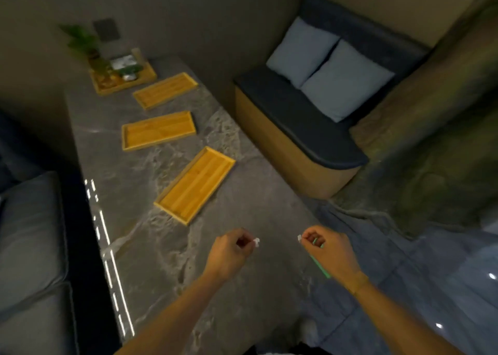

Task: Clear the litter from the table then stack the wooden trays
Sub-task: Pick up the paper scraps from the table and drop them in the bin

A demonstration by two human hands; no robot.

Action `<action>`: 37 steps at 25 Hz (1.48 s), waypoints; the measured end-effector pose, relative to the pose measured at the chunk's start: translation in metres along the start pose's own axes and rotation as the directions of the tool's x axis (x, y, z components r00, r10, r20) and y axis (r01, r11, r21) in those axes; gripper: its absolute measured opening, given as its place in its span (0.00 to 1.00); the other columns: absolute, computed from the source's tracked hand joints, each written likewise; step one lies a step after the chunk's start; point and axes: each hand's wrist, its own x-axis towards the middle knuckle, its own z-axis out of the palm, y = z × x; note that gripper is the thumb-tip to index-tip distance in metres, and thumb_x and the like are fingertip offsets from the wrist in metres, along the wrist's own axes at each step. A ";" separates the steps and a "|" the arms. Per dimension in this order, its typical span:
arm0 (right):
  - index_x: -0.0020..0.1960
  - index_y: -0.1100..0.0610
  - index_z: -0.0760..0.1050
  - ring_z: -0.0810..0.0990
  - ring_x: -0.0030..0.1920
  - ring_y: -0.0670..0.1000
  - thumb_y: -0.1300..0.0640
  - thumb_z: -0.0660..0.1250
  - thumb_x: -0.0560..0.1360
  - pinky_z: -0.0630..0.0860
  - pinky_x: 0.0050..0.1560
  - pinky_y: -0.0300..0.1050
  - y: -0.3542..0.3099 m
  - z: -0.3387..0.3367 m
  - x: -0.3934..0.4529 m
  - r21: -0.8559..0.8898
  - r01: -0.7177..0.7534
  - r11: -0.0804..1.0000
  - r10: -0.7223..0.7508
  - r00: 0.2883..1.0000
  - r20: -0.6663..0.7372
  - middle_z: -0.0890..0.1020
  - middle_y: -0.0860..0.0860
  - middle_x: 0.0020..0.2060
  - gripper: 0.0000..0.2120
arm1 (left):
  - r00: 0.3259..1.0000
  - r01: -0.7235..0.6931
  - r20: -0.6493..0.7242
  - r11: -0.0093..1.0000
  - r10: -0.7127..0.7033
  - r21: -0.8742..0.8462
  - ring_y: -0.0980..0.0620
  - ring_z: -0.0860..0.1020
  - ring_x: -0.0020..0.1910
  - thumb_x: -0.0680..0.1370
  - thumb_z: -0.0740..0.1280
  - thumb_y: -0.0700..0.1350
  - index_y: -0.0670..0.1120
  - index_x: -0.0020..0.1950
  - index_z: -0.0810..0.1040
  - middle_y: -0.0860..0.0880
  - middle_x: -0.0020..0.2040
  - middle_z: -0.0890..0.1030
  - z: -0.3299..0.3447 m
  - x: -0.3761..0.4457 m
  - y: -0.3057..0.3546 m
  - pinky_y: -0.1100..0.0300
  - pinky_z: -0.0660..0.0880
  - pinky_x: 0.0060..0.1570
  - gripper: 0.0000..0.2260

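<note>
Two hands hover low over the near end of the counter (151, 260), each with fingers curled around litter. The left hand (233, 249) pinches a small white scrap (256, 242) at its fingertips. The right hand (327, 249) pinches another white scrap (299, 237) and also grips a thin green stick (319, 267) that pokes out below the palm, over the counter's right edge.

Three empty wooden trays lie flat and apart beyond the hands: the nearest tray (195, 184) just ahead and left of the left hand, the middle tray (159, 130) farther out, the far tray (165, 90) farther still. Behind them a loaded tray (122, 81) holds a plant and small items.

The scraps look light and are barely held, so a loosened pinch on the way to a bin could drop one onto the floor. The green stick, held in the same hand as a scrap, may slip if that hand shifts its grip.
</note>
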 end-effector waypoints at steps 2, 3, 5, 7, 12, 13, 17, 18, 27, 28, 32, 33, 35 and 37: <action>0.39 0.52 0.79 0.82 0.33 0.46 0.57 0.75 0.71 0.80 0.36 0.54 0.021 -0.032 -0.015 0.052 -0.035 0.998 0.038 0.998 -0.046 0.83 0.46 0.33 0.05 | 0.997 -0.066 0.026 0.998 0.066 0.021 0.61 0.79 0.37 0.73 0.70 0.55 0.54 0.40 0.80 0.56 0.36 0.83 0.018 0.006 0.033 0.62 0.74 0.40 0.06; 0.39 0.51 0.79 0.82 0.34 0.44 0.56 0.74 0.72 0.81 0.37 0.52 0.033 -0.049 -0.025 0.080 -0.050 0.996 0.055 0.996 -0.064 0.83 0.45 0.33 0.05 | 0.994 -0.100 0.042 0.994 0.099 0.032 0.61 0.78 0.37 0.73 0.71 0.54 0.53 0.41 0.81 0.56 0.37 0.82 0.030 0.009 0.051 0.62 0.74 0.41 0.06; 0.39 0.48 0.78 0.81 0.36 0.41 0.52 0.74 0.72 0.81 0.37 0.46 0.059 -0.085 -0.045 0.097 -0.059 0.994 0.071 0.989 -0.127 0.83 0.44 0.33 0.05 | 0.981 -0.178 0.087 0.983 0.174 0.041 0.62 0.78 0.37 0.74 0.71 0.52 0.51 0.43 0.82 0.56 0.38 0.83 0.060 0.012 0.088 0.64 0.74 0.40 0.05; 0.38 0.45 0.77 0.81 0.37 0.40 0.50 0.74 0.71 0.80 0.37 0.40 0.086 -0.120 -0.065 0.089 -0.065 0.994 0.083 0.974 -0.212 0.83 0.42 0.32 0.06 | 0.966 -0.233 0.115 0.972 0.230 0.013 0.63 0.77 0.36 0.75 0.71 0.50 0.50 0.44 0.82 0.57 0.36 0.82 0.093 0.011 0.123 0.67 0.73 0.39 0.04; 0.35 0.41 0.75 0.80 0.35 0.34 0.48 0.74 0.70 0.72 0.36 0.24 0.159 -0.201 -0.123 0.117 -0.134 0.984 0.170 0.905 -0.390 0.81 0.32 0.37 0.09 | 0.909 -0.361 0.190 0.929 0.370 -0.082 0.63 0.79 0.36 0.73 0.72 0.50 0.53 0.40 0.80 0.61 0.36 0.82 0.190 0.001 0.207 0.73 0.72 0.37 0.04; 0.34 0.40 0.75 0.79 0.34 0.33 0.47 0.74 0.70 0.70 0.37 0.23 0.173 -0.215 -0.134 0.113 -0.159 0.981 0.193 0.886 -0.422 0.81 0.30 0.36 0.10 | 0.891 -0.387 0.215 0.917 0.400 -0.102 0.63 0.79 0.36 0.73 0.72 0.50 0.53 0.40 0.79 0.61 0.37 0.82 0.208 -0.002 0.224 0.74 0.71 0.38 0.04; 0.32 0.39 0.74 0.77 0.33 0.32 0.46 0.74 0.70 0.70 0.34 0.29 0.220 -0.259 -0.174 0.150 -0.280 0.948 0.317 0.806 -0.501 0.79 0.28 0.32 0.11 | 0.814 -0.481 0.289 0.863 0.505 -0.153 0.65 0.78 0.35 0.73 0.73 0.47 0.57 0.37 0.77 0.66 0.36 0.81 0.275 -0.013 0.282 0.75 0.70 0.37 0.08; 0.34 0.40 0.75 0.78 0.33 0.35 0.46 0.73 0.70 0.72 0.35 0.35 0.229 -0.267 -0.182 0.171 -0.298 0.939 0.343 0.783 -0.519 0.79 0.30 0.32 0.09 | 0.793 -0.494 0.316 0.854 0.520 -0.165 0.65 0.78 0.35 0.73 0.73 0.47 0.57 0.37 0.77 0.66 0.36 0.81 0.289 -0.016 0.295 0.75 0.70 0.37 0.08; 0.40 0.39 0.76 0.78 0.32 0.40 0.48 0.73 0.69 0.71 0.33 0.31 0.298 -0.313 -0.231 0.262 -0.379 0.888 0.450 0.589 -0.671 0.80 0.33 0.35 0.06 | 0.580 -0.568 0.545 0.780 0.606 -0.263 0.63 0.78 0.38 0.74 0.72 0.47 0.53 0.40 0.80 0.62 0.39 0.82 0.399 -0.010 0.381 0.71 0.73 0.38 0.04; 0.40 0.40 0.77 0.79 0.32 0.41 0.48 0.74 0.69 0.72 0.33 0.31 0.305 -0.319 -0.231 0.261 -0.386 0.885 0.452 0.575 -0.682 0.81 0.34 0.36 0.06 | 0.565 -0.570 0.559 0.777 0.607 -0.267 0.62 0.79 0.39 0.74 0.72 0.48 0.52 0.41 0.80 0.60 0.39 0.82 0.411 -0.005 0.389 0.69 0.73 0.38 0.03; 0.41 0.39 0.77 0.80 0.33 0.40 0.43 0.71 0.68 0.73 0.33 0.31 0.336 -0.349 -0.216 0.268 -0.414 0.870 0.467 0.516 -0.718 0.82 0.33 0.37 0.03 | 0.481 -0.632 0.591 0.723 0.648 -0.278 0.64 0.78 0.39 0.74 0.72 0.48 0.54 0.41 0.79 0.59 0.37 0.81 0.454 0.024 0.425 0.73 0.72 0.37 0.03; 0.41 0.39 0.77 0.80 0.34 0.40 0.43 0.71 0.69 0.72 0.33 0.27 0.343 -0.358 -0.208 0.257 -0.415 0.873 0.458 0.518 -0.723 0.81 0.33 0.38 0.03 | 0.463 -0.647 0.595 0.709 0.657 -0.280 0.65 0.78 0.39 0.74 0.72 0.47 0.54 0.41 0.79 0.60 0.37 0.81 0.463 0.034 0.435 0.73 0.72 0.37 0.04; 0.41 0.41 0.77 0.80 0.35 0.39 0.43 0.70 0.69 0.71 0.33 0.26 0.357 -0.376 -0.189 0.253 -0.425 0.869 0.459 0.502 -0.733 0.81 0.33 0.39 0.04 | 0.429 -0.666 0.594 0.683 0.680 -0.301 0.65 0.78 0.39 0.73 0.72 0.46 0.54 0.40 0.79 0.60 0.36 0.80 0.484 0.057 0.455 0.75 0.70 0.36 0.04; 0.41 0.42 0.77 0.80 0.35 0.41 0.44 0.70 0.69 0.72 0.33 0.29 0.372 -0.393 -0.169 0.264 -0.435 0.861 0.468 0.475 -0.745 0.81 0.35 0.38 0.04 | 0.411 -0.669 0.592 0.671 0.693 -0.321 0.64 0.77 0.39 0.73 0.73 0.46 0.54 0.39 0.79 0.61 0.35 0.79 0.505 0.079 0.474 0.75 0.69 0.36 0.05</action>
